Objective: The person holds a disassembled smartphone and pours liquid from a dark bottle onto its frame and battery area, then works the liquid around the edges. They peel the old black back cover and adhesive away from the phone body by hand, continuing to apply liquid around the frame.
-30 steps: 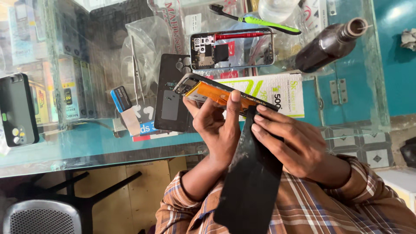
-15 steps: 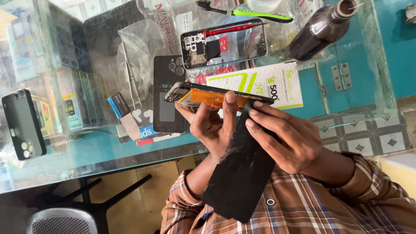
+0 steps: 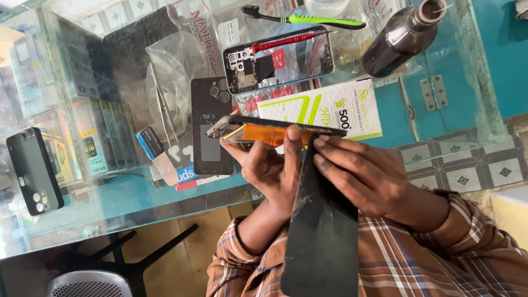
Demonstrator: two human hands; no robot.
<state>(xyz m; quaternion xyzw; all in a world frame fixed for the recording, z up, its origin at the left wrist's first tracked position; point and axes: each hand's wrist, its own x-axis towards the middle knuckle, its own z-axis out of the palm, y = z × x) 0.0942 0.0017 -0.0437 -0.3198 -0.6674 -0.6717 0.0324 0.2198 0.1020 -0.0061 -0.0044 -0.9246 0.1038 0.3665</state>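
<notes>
Above the glass counter [image 3: 137, 192], both hands, left [image 3: 275, 173] and right [image 3: 363, 176], closed around a phone frame [image 3: 275, 129] and black panel [image 3: 324, 242]

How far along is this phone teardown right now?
Done: an opened phone frame and a dark back cover lie on the glass counter. In hand: left hand holds the orange-backed screen, right hand the black sheet. Left: they remain joined.

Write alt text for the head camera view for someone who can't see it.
Over a glass counter, the left hand holds a phone part with an orange strip edge-on, while the right hand holds a dark flat panel against it. On the counter lie an opened phone body, a toothbrush, a brown bottle and a black phone.
</notes>
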